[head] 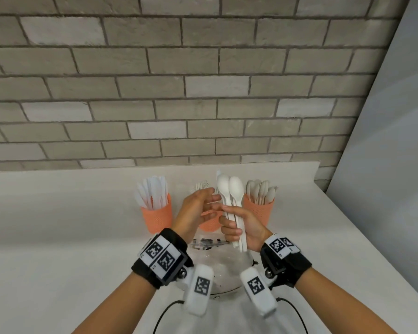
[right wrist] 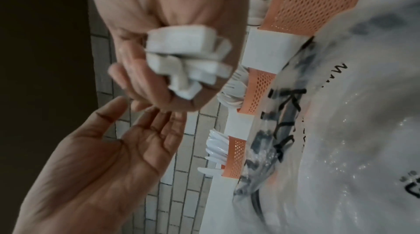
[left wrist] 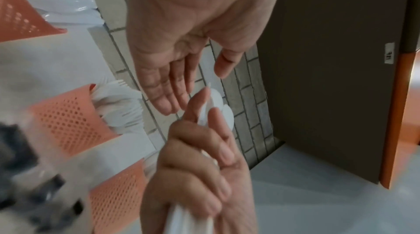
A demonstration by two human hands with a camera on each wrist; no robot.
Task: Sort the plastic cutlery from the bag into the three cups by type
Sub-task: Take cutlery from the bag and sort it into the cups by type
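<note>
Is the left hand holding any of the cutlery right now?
No, the left hand is open and empty; the right hand grips the spoons.

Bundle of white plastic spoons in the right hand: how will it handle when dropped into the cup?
The white plastic spoons look thin and light, likely easy to carry. The right hand grips only the handles, whose ends splay unevenly in the right wrist view, so smooth pieces may slide apart. The right orange mesh cup is nearly full; it might tip.

Head cam fwd-down; wrist cams close, blurry; share cups (head: 156,214).

Black lettering on the clear plastic bag (right wrist: 341,112) — blurred, unreadable.
</note>
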